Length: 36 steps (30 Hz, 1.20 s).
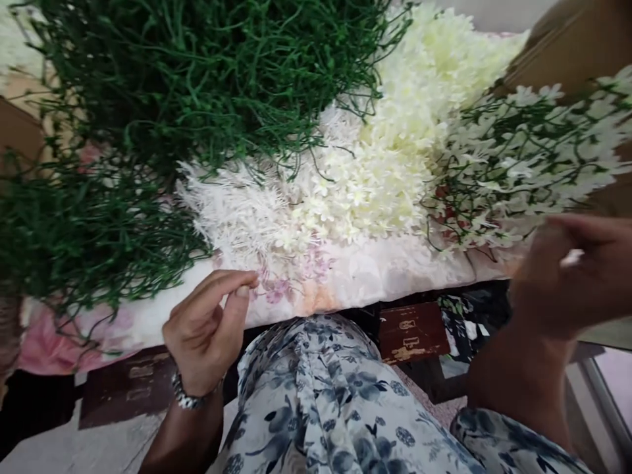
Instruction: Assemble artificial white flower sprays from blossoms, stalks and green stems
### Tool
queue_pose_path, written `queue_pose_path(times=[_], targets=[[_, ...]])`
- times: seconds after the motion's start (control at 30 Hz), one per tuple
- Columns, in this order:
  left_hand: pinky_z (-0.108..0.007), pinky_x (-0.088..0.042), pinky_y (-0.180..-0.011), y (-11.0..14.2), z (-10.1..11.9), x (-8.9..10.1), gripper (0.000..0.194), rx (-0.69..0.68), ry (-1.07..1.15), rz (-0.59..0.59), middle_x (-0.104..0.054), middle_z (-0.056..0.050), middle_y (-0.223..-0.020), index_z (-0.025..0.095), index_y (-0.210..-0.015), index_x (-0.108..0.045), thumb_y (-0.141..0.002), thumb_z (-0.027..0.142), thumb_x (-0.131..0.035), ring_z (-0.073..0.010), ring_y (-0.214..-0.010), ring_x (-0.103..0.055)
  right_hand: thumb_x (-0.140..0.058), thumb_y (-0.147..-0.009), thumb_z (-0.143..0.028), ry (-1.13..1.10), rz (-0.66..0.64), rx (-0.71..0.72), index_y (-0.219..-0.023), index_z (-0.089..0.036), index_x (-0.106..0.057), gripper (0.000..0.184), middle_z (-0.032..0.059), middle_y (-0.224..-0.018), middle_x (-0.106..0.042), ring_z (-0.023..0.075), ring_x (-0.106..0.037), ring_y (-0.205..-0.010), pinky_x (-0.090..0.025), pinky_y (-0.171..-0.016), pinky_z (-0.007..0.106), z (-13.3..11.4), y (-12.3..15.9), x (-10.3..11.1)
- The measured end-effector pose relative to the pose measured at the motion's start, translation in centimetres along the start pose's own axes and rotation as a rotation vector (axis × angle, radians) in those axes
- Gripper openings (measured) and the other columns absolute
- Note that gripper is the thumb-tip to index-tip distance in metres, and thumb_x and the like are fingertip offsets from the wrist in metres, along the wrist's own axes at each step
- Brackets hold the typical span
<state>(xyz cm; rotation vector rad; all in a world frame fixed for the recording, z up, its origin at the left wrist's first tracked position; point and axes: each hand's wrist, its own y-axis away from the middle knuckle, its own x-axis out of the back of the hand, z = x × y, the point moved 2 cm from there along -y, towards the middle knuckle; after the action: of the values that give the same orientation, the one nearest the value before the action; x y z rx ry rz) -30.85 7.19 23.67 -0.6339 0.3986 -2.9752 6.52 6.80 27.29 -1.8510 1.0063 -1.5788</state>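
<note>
At eight o'clock the left hand is pinching its grip closed; whether it is holding anything, I cannot tell. Past three, the blurred right hand is hiding its grip's state just beside white-flowered stems, lying at two. White sprigs are lying at ten, cream blossoms heaping at one, green stems spreading at eleven

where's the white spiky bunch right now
The white spiky bunch lies left of centre in the head view, just beyond the left hand, between dark green stems and pale yellow flowers.
</note>
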Motion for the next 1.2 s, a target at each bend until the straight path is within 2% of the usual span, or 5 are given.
queue_pose_path(times=[0.1,0.17,0.4,0.6,1.2], targets=[[-0.023,-0.048,-0.065,-0.2,-0.9,0.6,0.016,-0.054,-0.269,-0.025,-0.065,-0.001,-0.081,0.019,-0.088,-0.065,-0.079,0.010,-0.056,-0.0115,-0.072,-0.060,-0.062,-0.072,-0.009,-0.353,-0.265,0.423,-0.084,-0.019,-0.065,0.016,0.0051,-0.074,-0.066,0.0138,-0.060,-0.064,-0.046,-0.056,0.027,-7.2,1.9,-2.0],[-0.023,-0.049,-0.068,-0.1,-1.5,0.8,0.017,-0.094,-0.372,-0.048,-0.065,-0.001,-0.082,0.018,-0.089,-0.064,-0.079,0.009,-0.055,-0.0113,-0.073,-0.060,-0.060,-0.075,-0.009,-0.479,-0.475,0.518,-0.085,-0.018,-0.061,0.014,0.0034,-0.073,-0.064,0.0123,-0.058,-0.065,-0.048,-0.056,0.024,-10.7,2.8,-3.6],[-0.026,-0.049,-0.075,0.3,-2.1,0.7,0.018,-0.162,-0.392,-0.079,-0.065,-0.005,-0.083,0.015,-0.092,-0.063,-0.080,0.008,-0.051,-0.0142,-0.078,-0.062,-0.049,-0.085,-0.017,-0.435,-0.624,0.618,-0.089,-0.015,-0.060,0.012,0.0068,-0.081,-0.059,0.0165,-0.054,-0.076,-0.047,-0.068,0.029,-16.0,2.9,-7.5],[-0.027,-0.049,-0.073,0.0,-2.3,0.1,0.019,-0.179,-0.322,-0.108,-0.064,-0.005,-0.082,0.016,-0.093,-0.062,-0.080,0.007,-0.051,-0.0152,-0.078,-0.061,-0.044,-0.086,-0.012,-0.345,-0.632,0.672,-0.073,-0.015,-0.061,0.021,0.0052,-0.071,-0.054,0.0146,-0.047,-0.067,-0.040,-0.062,0.028,-17.0,3.5,-8.9],[-0.029,-0.049,-0.074,-0.5,-1.2,-2.0,0.021,-0.226,-0.281,-0.128,-0.064,-0.006,-0.085,0.016,-0.096,-0.061,-0.080,0.008,-0.049,-0.0156,-0.081,-0.060,-0.057,-0.079,-0.010,-0.876,-0.576,0.229,-0.082,-0.021,-0.061,0.012,0.0034,-0.084,-0.057,0.0117,-0.057,-0.073,-0.045,-0.055,0.023,-15.4,3.8,-7.8]])
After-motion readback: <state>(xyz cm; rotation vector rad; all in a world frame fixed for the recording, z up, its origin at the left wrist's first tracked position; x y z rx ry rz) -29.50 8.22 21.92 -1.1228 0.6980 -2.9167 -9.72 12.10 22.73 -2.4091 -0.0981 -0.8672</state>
